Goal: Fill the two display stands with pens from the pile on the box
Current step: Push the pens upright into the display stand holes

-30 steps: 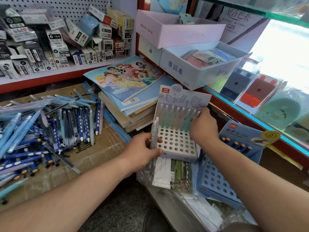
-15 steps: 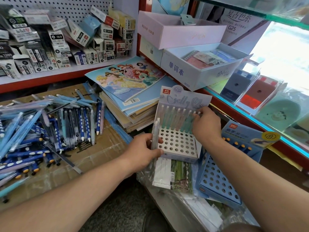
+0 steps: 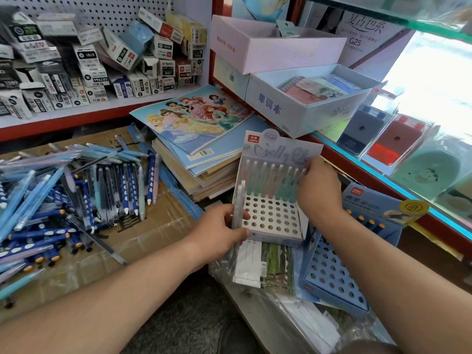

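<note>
A pale lilac display stand point(image 3: 270, 221) with a grid of holes sits at centre, its back row filled with several pastel pens point(image 3: 273, 180). My left hand point(image 3: 219, 233) grips a few pale pens point(image 3: 237, 208) upright against the stand's left side. My right hand point(image 3: 316, 187) rests at the right end of the back row, fingers on a pen there. A blue display stand point(image 3: 332, 279) lies to the right, with a few dark blue pens point(image 3: 367, 222) in its back row. The pen pile point(image 3: 63, 195) covers a cardboard box point(image 3: 153, 226) on the left.
A stack of notebooks point(image 3: 199, 139) lies behind the lilac stand. Open boxes of notebooks point(image 3: 306, 106) stand on the red-edged counter point(image 3: 378, 180) at the right. Small pen cartons point(image 3: 102, 67) fill the shelf at back left. Wrapped packs point(image 3: 268, 267) lie under the stands.
My right hand has stayed at the right end of the back row, shifting slightly upward on the pen there. My left hand keeps its pens beside the stand.
</note>
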`<act>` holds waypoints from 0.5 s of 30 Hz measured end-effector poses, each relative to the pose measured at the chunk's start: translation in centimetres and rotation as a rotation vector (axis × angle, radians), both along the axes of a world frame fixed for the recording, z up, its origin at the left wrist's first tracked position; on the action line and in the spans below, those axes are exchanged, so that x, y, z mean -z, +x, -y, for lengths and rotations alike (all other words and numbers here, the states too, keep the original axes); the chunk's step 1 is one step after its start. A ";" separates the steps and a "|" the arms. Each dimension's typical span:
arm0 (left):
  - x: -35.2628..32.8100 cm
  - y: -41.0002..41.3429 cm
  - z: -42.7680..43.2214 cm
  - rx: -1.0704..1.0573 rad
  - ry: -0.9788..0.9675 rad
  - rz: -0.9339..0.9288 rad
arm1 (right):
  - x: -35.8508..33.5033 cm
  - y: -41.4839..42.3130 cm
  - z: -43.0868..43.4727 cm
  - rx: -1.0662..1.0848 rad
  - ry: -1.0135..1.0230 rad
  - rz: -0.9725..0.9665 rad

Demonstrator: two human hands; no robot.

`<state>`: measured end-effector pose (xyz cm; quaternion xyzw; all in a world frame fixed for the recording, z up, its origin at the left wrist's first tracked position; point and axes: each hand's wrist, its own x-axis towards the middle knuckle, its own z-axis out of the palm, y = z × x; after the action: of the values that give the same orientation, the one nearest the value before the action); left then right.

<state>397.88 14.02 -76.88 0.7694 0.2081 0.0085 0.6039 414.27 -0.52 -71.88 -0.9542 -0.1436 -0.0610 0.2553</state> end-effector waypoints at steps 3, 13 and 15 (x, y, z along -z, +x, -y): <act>0.0 0.0 0.0 -0.006 -0.007 -0.002 | 0.3 0.3 -0.1 -0.002 -0.040 0.030; -0.2 0.1 -0.1 -0.011 -0.030 -0.005 | -1.2 -0.8 -0.8 0.029 -0.276 0.024; -0.4 0.1 -0.3 -0.010 -0.038 -0.001 | -2.3 -2.1 -1.2 -0.035 -0.156 0.011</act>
<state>397.94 14.34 -76.46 0.7568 0.2122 0.0072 0.6182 412.18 0.64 -69.62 -0.9681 -0.1660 -0.0505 0.1806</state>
